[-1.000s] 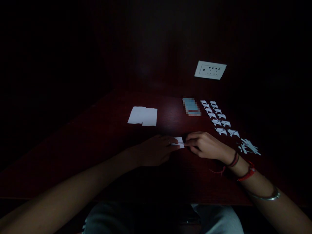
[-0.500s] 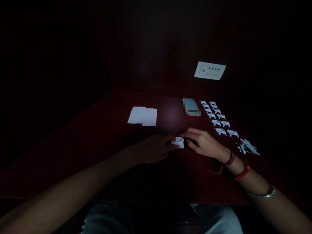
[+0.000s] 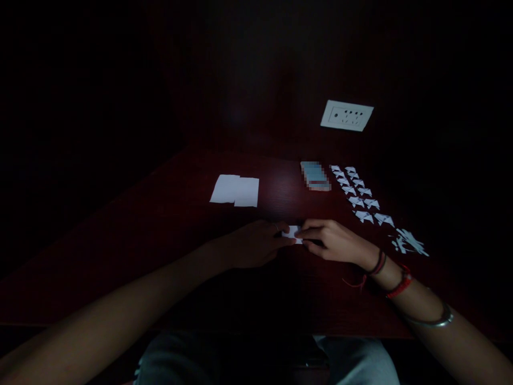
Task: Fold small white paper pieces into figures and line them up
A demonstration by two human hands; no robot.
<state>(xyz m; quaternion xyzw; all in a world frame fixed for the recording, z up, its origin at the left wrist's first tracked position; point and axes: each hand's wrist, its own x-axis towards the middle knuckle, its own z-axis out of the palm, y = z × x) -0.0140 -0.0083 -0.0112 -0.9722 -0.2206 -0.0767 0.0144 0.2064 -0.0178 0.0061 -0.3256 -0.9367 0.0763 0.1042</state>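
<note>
A small folded white paper lies on the dark red table in front of me. My left hand grips its left side, thumb along the near edge and fingers at the far edge. From the right, my right hand presses its fingertips onto the paper's right part, the index finger on top and the thumb close to the near corner. The fingers cover both ends of the paper, so the exact fold there is hidden.
Two flat white paper sheets lie beyond my left hand. A blurred-out phone-like object is farther back. Several folded paper pieces stand in two columns at right, near a pile of thin paper strips. A wall socket is behind.
My right hand has come slightly left and down, its fingertips now on the folded paper. A raised flap on the paper's right part is now pressed down or covered. My left hand stays put.
</note>
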